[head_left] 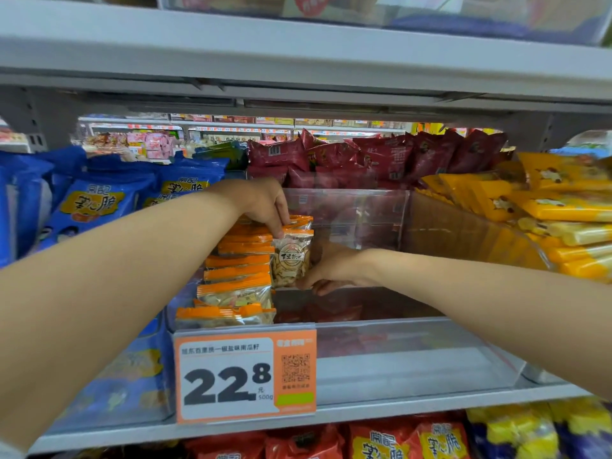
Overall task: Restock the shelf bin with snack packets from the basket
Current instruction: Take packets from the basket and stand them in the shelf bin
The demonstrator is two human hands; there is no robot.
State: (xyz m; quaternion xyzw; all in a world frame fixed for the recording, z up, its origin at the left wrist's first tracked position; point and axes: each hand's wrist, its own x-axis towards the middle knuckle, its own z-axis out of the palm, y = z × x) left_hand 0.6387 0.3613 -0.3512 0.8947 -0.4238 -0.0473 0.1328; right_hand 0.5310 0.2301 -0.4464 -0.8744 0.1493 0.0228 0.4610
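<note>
Head view, and a placement is under way. One seed packet [291, 256], clear with an orange header, is held upright at the far end of the row of orange-topped packets [236, 276], which is lined up along the left side of the clear shelf bin [381, 362]. The packet's header is pinched from above by the left hand [265, 202], with the fingers closed down on the orange strip. Its lower right edge is gripped by the right hand [331, 268], the fingers curled in beneath it.

The packet touches the row on its left. The middle and right of the bin hold nothing that can be seen. On the bin's near wall a price tag [245, 376] is clipped. Blue packets [99, 200] are stacked to the left, red packets [364, 157] lie beyond, and yellow packets [546, 200] are to the right. The basket is not in view.

The step is judged to be the seating of this packet, with much of the restock left. Next, it would need to be pressed square against the row and released without being tipped, before more stock is fetched.
</note>
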